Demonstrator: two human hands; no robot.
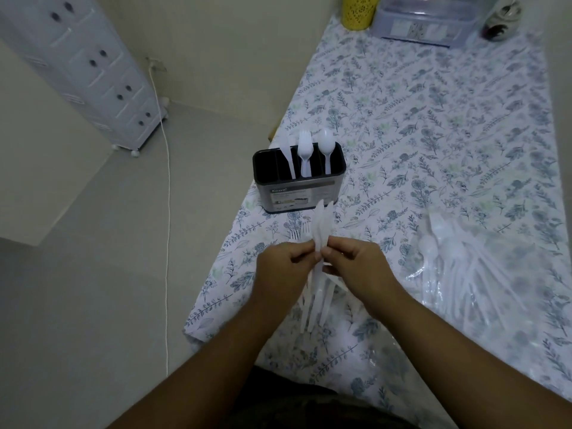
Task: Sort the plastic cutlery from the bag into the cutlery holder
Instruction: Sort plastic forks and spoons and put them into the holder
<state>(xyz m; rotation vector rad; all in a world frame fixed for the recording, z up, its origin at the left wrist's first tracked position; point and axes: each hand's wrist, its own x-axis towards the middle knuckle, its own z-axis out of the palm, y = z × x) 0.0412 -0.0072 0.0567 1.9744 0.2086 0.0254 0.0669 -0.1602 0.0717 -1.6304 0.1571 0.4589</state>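
One cutlery holder, one knife, one fork, one spoon inside, two hands.

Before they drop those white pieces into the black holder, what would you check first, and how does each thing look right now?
1. Both hands grip the bundle of knives: ok; left hand and right hand pinch it.
2. Bundle is one type only: cannot tell; pieces overlap.
3. Cutlery holder upright on the table: ok.
4. Knife slot identified: ok; a knife stands left of the fork and spoon.
5. Path to holder clear: ok.
6. Bag still holds cutlery: ok.
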